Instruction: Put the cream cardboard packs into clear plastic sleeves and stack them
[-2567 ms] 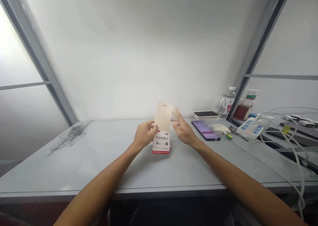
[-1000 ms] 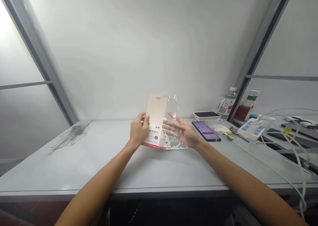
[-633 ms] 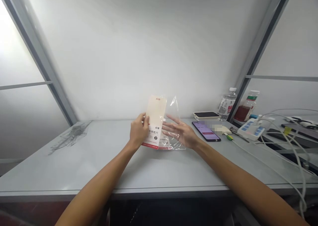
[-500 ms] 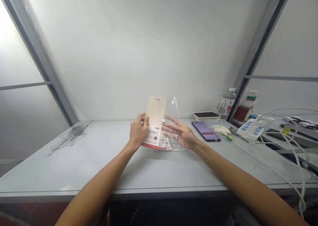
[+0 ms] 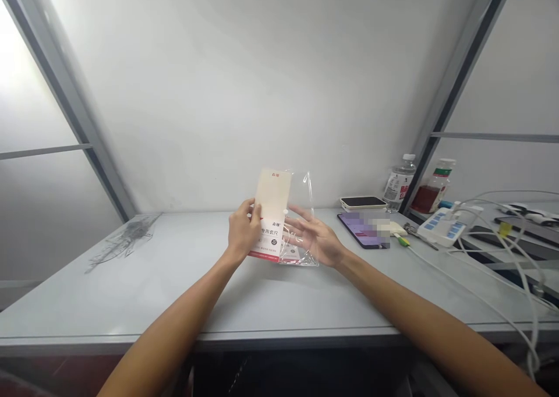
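Note:
My left hand (image 5: 244, 228) pinches a cream printed card packet (image 5: 275, 196) near its left edge, thumb on the front. The packet stands upright just above the desk, with red and black print and a red bottom strip. From its right side extends a clear plastic sleeve (image 5: 304, 190), with a second printed panel (image 5: 289, 251) partly visible low inside or behind it. My right hand (image 5: 323, 240) is at the sleeve with its fingers stretched out towards the packet. Whether those fingers are inside or behind the plastic I cannot tell.
To the right lie a phone with a lit screen (image 5: 360, 231) and another phone (image 5: 363, 202). A clear bottle (image 5: 397, 184), a jar of red liquid (image 5: 432, 187) and a white power strip (image 5: 443, 227) with cables stand beyond. A drawing (image 5: 126, 240) marks the desk's left side.
The clear sleeve has shifted slightly left and looks narrower. My right hand has moved a little left with its fingers bending slightly. My left hand keeps its grip.

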{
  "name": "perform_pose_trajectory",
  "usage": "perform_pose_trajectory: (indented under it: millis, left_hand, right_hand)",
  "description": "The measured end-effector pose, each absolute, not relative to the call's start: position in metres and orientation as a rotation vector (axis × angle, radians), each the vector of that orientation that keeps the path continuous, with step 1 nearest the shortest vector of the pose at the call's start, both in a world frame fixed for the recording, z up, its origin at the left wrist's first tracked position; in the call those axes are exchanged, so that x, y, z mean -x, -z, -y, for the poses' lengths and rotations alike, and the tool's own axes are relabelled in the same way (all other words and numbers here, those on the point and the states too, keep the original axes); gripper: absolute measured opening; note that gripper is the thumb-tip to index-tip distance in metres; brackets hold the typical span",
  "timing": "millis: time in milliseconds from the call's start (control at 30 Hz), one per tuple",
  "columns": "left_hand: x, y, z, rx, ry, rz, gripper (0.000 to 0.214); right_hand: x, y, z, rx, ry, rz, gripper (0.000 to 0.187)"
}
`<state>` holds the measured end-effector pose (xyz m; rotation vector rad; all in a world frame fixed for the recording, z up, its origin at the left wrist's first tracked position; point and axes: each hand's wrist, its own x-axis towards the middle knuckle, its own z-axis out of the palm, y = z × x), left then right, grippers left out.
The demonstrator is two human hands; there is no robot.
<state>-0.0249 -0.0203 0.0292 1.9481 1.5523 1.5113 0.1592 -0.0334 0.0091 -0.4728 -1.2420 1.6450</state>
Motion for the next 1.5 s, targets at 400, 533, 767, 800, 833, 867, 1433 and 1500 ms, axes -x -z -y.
perform_pose_trajectory:
  millis: [400,533,767,800,833,867,1433,1500]
  left_hand:
    - [0.023,-0.031,0.024,-2.070,-1.572,-1.634,0.035]
    - [0.024,-0.030,0.022,-2.081,-1.601,-1.626,0.034]
    - [0.021,-0.028,0.024,-1.961,-1.591,-1.524,0.034]
    - [0.021,-0.028,0.024,-1.921,-1.573,-1.488,0.034]
    - [0.020,-0.026,0.024,-1.882,-1.557,-1.444,0.035]
    - [0.019,-0.025,0.023,-1.843,-1.546,-1.394,0.036]
    - [0.025,-0.030,0.015,-1.435,-0.951,-0.767,0.052]
    - [0.025,-0.028,0.014,-1.428,-0.999,-0.850,0.056]
  right_hand:
    - [-0.156,-0.009,0.035,0.487,-1.729,1.164,0.043]
    - [-0.155,-0.009,0.035,0.484,-1.769,1.088,0.043]
    - [-0.150,-0.005,0.036,0.435,-1.785,1.052,0.033]
    - [-0.149,-0.004,0.036,0.424,-1.783,1.068,0.032]
    - [-0.148,-0.004,0.037,0.421,-1.779,1.088,0.031]
    - [-0.147,-0.004,0.038,0.429,-1.771,1.109,0.031]
    - [-0.166,-0.004,0.023,0.741,-1.228,1.371,0.032]
    - [-0.166,-0.005,0.025,0.725,-1.262,1.407,0.032]
